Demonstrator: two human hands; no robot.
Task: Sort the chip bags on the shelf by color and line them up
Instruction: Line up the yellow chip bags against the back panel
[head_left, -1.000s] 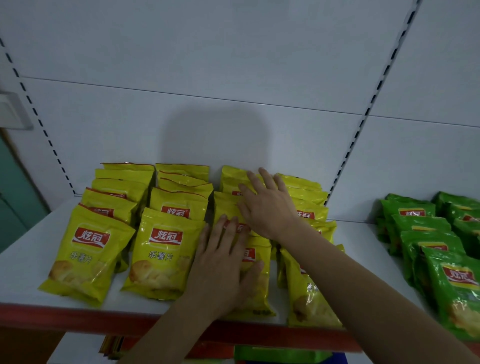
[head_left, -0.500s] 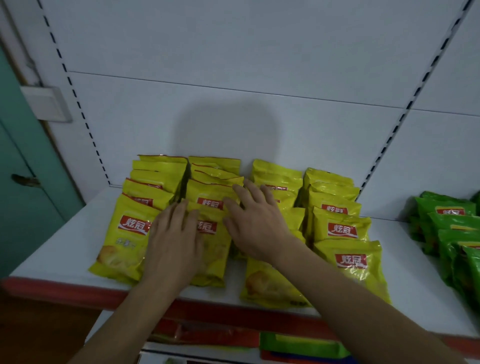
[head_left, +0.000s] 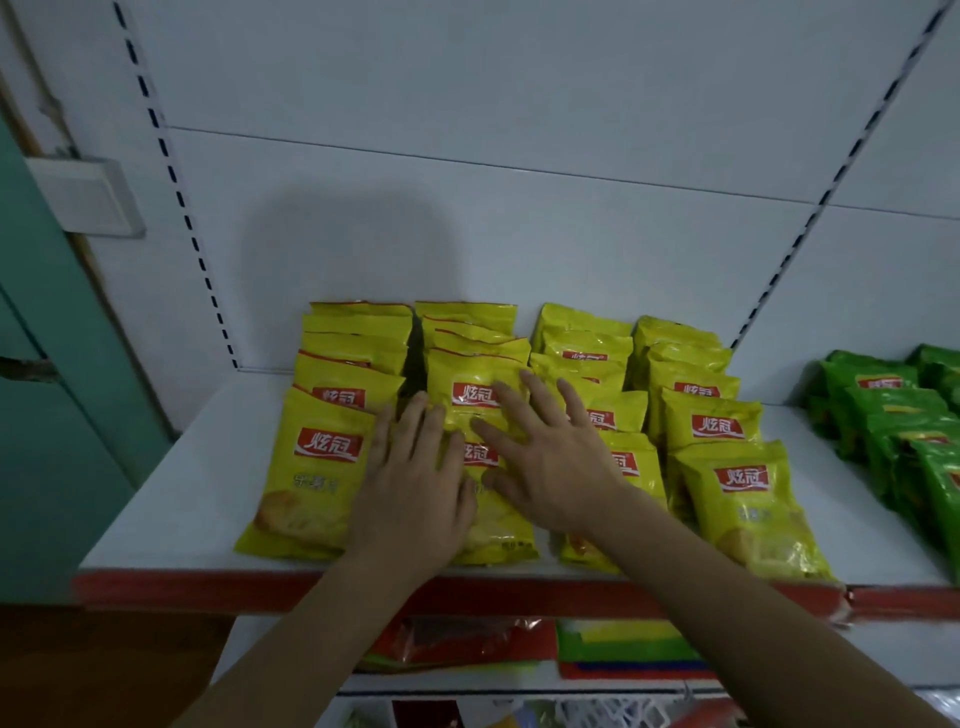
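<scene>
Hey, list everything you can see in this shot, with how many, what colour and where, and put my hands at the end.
yellow chip bags: four overlapping rows running front to back, exact count hidden by overlap, yellow with red logos, middle of the shelf
green chip bags: several, green, right end of the same shelf, partly cut off by the frame
shelf: one, white board with a red front edge
back panel: white, with two slotted uprights
lower-shelf packages: a few, red, green, yellow and blue, below the front edge, too dim to identify
door: one, teal, far left
left hand: open, flat on the front of the second row from the left
right hand: open, fingers spread over the second and third rows
</scene>
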